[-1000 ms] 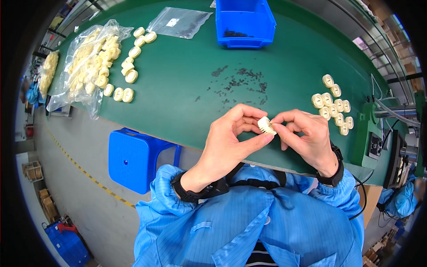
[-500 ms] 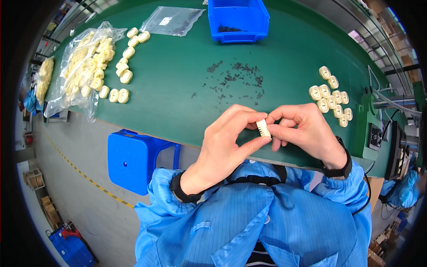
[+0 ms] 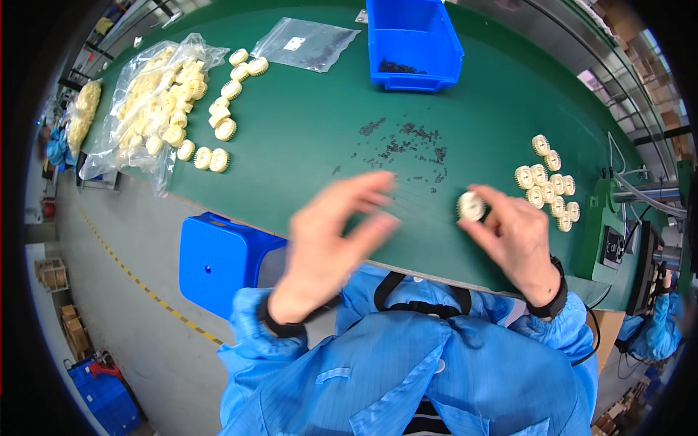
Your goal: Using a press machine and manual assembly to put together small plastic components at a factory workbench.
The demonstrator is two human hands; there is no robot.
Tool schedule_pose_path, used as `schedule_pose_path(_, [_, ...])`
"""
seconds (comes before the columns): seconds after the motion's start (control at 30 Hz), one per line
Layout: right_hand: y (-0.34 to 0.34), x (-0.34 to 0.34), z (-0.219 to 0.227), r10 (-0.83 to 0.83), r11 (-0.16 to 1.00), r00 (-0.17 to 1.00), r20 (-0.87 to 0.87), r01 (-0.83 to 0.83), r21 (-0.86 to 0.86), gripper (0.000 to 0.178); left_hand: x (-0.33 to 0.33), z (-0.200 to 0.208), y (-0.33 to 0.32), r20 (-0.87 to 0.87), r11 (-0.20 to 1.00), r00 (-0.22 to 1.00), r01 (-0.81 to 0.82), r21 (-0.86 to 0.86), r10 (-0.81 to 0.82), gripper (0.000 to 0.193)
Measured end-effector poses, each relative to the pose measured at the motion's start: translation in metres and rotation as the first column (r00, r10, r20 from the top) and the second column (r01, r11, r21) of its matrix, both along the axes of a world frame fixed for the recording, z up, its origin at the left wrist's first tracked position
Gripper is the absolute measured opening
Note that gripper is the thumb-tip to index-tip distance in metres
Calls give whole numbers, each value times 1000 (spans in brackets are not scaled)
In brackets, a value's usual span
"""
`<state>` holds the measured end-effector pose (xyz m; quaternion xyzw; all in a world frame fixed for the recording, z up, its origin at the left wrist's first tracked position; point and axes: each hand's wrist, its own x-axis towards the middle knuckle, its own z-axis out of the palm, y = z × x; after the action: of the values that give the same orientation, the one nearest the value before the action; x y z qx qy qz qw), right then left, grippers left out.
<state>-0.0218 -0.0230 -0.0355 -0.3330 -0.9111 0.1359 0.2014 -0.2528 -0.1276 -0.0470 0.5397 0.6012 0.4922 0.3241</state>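
A cream plastic gear (image 3: pixel 471 206) is gripped between the thumb and fingers of my right hand (image 3: pixel 512 236), above the green table (image 3: pixel 305 109). My left hand (image 3: pixel 331 236) is apart from it, blurred, with thumb and fingers spread and nothing in them. Small black ring-like parts (image 3: pixel 398 145) lie scattered on the table beyond my hands. To the right sits a group of cream gears (image 3: pixel 549 190). On the left, more loose gears (image 3: pixel 218 160) form a line beside a clear plastic bag (image 3: pixel 163 109) full of them.
A blue bin (image 3: pixel 414 80) with black parts inside stands at the far middle, beside a flat clear bag (image 3: pixel 305 45). A green machine stand (image 3: pixel 602 232) with cables is at the right. Below the table's front edge is a blue stool (image 3: pixel 218 258). Another person's blue sleeve (image 3: pixel 662 327) shows at far right.
My left hand has let go of the gear and moved left, opening. My right hand has carried the gear rightward, its round face now showing. The whole view has shifted slightly.
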Motion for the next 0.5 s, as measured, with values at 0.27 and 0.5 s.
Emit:
schedule_pose_path(0.27, [26,-3,1,44,972,999,27,-49,230,25,-129,-15,-12,-755,805,387,-509,303,529,37])
schedule_pose_path(0.5, [41,-29,-6,171,943,983,66,-183,277,8,-140,-23,-4,-681,810,502,-534,241,533,34])
